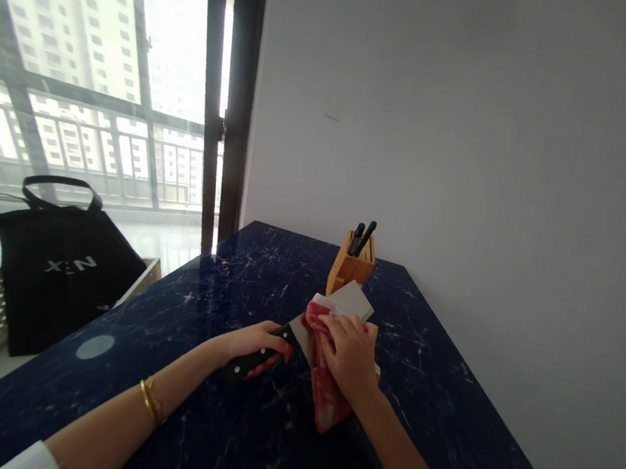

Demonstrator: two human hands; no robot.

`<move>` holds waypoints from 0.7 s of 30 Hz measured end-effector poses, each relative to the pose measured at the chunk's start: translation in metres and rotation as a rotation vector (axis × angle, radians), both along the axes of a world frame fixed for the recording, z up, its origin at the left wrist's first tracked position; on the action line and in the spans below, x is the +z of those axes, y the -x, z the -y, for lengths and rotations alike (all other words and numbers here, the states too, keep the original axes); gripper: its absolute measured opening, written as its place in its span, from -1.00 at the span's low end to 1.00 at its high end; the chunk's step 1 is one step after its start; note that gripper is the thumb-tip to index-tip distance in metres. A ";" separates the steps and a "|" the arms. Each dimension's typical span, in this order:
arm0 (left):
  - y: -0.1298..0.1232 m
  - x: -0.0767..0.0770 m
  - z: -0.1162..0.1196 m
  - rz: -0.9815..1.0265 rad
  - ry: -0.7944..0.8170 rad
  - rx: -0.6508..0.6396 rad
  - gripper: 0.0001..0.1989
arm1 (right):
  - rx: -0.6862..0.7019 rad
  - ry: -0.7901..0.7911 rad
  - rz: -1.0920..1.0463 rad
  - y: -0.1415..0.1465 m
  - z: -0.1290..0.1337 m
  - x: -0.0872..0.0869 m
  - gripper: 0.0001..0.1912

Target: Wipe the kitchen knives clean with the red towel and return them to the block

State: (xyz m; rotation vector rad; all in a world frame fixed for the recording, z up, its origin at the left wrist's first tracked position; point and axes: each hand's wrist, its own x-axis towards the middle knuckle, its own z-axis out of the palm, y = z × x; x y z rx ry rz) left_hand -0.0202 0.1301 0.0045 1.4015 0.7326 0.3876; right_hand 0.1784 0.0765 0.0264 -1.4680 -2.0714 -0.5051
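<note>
Two items are handled on a dark blue marble countertop [433, 371]: a steel cleaver [300, 337] and a piece of raw red meat [326, 396]. The cleaver is gripped by its black riveted handle [252, 362] in the left hand [257, 340], with the fingers closed around it, and the blade is angled up and right against the side of the meat. The right hand [349, 353] is laid on top of the meat, fingers kept together and curled down; whether the meat is pinched or only pressed cannot be told. The meat is located at lower centre of the frame, on the countertop, and what lies directly under it is hidden. It is judged soft, limp and slippery, so it is best held by pressing down from above, away from the blade. The cleaver is judged stiff and heavy, and is best held by the handle only. A bamboo knife block [350, 269] with black knife handles [362, 237] is placed just beyond the hands. A black tote bag [59, 283] is seen at left of frame, with high-rise apartment blocks [70, 22] through the glass at upper left and a white wall [472, 147] at right. Gold bangles [151, 401] are worn on the left wrist.
</note>
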 end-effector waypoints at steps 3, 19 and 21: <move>-0.001 0.001 -0.001 0.010 -0.005 0.000 -0.80 | 0.006 0.001 -0.019 0.000 0.000 0.001 -0.79; -0.001 -0.003 -0.003 0.013 0.002 -0.012 -0.80 | 0.109 0.036 0.020 0.011 0.002 0.002 -0.83; -0.001 -0.003 -0.003 0.013 0.006 -0.012 -0.81 | 0.068 0.019 0.018 0.006 -0.001 0.000 -0.82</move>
